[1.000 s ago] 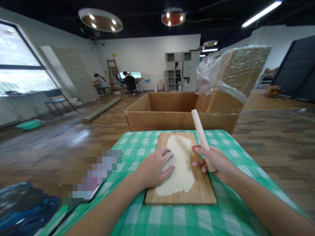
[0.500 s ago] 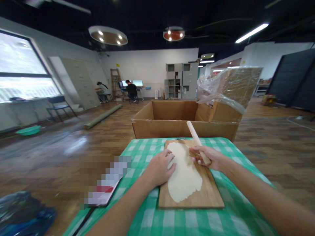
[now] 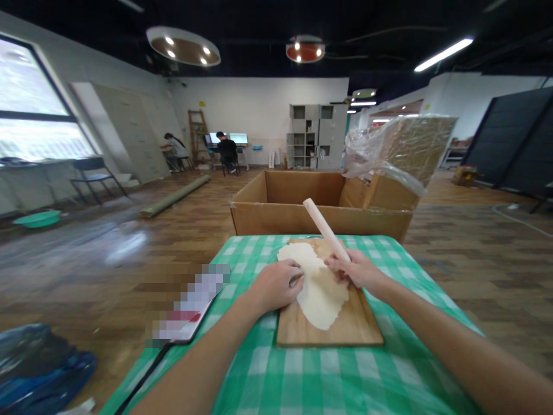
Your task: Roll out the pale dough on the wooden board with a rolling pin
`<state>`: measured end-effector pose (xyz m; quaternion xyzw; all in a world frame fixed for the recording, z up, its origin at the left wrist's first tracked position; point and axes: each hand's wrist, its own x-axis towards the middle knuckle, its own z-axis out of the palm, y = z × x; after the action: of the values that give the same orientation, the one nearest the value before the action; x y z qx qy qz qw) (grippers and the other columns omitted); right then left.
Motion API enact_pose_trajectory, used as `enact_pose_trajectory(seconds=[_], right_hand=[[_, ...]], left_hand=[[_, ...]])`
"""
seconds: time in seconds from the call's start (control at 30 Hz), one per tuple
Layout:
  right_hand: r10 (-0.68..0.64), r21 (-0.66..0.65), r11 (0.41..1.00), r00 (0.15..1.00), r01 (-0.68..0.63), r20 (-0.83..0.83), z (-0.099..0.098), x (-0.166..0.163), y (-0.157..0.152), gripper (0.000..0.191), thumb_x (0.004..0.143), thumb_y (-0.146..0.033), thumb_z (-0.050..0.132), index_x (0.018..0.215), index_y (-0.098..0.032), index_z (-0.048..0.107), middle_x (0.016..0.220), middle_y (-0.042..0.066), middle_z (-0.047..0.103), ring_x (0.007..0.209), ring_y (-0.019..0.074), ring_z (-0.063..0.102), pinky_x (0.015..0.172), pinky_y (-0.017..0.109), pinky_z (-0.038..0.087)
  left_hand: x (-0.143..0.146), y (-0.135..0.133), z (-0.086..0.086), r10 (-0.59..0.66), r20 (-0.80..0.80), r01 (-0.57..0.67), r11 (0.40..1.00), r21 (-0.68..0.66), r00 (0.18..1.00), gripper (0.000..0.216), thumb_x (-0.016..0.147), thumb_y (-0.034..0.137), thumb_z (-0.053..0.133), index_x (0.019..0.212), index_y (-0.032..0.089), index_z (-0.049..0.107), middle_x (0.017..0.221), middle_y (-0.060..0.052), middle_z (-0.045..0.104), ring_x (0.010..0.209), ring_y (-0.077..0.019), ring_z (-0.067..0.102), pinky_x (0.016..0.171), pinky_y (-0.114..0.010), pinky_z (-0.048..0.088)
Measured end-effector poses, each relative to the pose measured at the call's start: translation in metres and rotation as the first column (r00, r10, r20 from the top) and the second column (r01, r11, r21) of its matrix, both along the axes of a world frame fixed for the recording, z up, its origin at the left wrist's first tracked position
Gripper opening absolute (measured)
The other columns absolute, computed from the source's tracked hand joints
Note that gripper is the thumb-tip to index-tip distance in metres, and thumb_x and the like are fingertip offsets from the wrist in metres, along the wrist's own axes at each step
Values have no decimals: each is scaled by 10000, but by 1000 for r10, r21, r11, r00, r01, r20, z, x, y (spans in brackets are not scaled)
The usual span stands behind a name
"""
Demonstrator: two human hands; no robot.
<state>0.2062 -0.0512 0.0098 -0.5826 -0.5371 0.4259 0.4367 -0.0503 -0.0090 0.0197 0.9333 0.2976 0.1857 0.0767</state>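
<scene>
A thin, pale sheet of dough (image 3: 322,300) with an uneven outline lies on a wooden cutting board (image 3: 298,334). At the sheet's left edge is my left hand (image 3: 276,285), its fingers curled in and pinching the dough. My right hand (image 3: 356,271) grips a wooden rolling pin (image 3: 324,225), which is raised at a slant with its far end pointing up and left. The fingertips of that hand also reach the right edge of the dough, and the pin's near end is hidden by the hand.
A green checked cloth (image 3: 268,380) covers the table. To the left lies a tablet-like device (image 3: 190,311), partly blurred out, with a black cable. Beyond the table stands a large open cardboard box (image 3: 276,219). Two people sit far back, one at monitors (image 3: 237,138).
The dough has shifted up and left on the board, its lower end farther from me. My left fingers have curled in. The rolling pin has swung leftward with my right hand.
</scene>
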Motion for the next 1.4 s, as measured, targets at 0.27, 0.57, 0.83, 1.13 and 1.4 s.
enact_pose_trajectory(seconds=[0.27,0.57,0.83,1.13,1.4], right_hand=[[-75,122,988,981,98,-177,-20,27,-26,391,827,-552,757,919,-191,640,832,58,756,528,132,627,414,227,448],[-280,309,933,910,183,306,-23,69,-20,317,908,-495,620,757,-217,635,677,10,638,614,177,560,537,289,358],[-230,66,973,916,220,328,-14,91,-19,320,899,-479,648,730,-213,597,654,23,626,566,162,564,498,270,361],[-18,-159,986,991,40,135,-13,93,-30,342,804,-516,744,744,-200,626,646,-6,585,550,115,470,449,232,308],[-31,-56,997,954,50,299,-17,90,-25,265,793,-451,717,781,-192,662,676,-1,582,590,141,465,492,268,287]], left_hand=[[9,-8,14,112,13,-113,993,30,994,338,1001,290,491,768,197,717,806,-90,730,761,-225,685,733,-333,489],[41,-68,21,70,-27,-72,991,-110,997,386,992,375,524,1254,178,728,1023,-86,810,940,-259,760,845,-371,555],[34,-43,7,128,41,-130,991,38,991,339,1019,329,465,1104,212,771,1110,-87,794,1023,-251,743,905,-393,574],[13,2,-27,245,-122,-259,958,-120,962,675,1048,519,437,1592,121,416,1690,-208,338,1558,-327,366,1281,-502,310],[16,-8,-24,256,-114,-266,961,-75,960,652,1036,533,458,1538,116,454,1648,-221,390,1539,-335,387,1280,-499,308]])
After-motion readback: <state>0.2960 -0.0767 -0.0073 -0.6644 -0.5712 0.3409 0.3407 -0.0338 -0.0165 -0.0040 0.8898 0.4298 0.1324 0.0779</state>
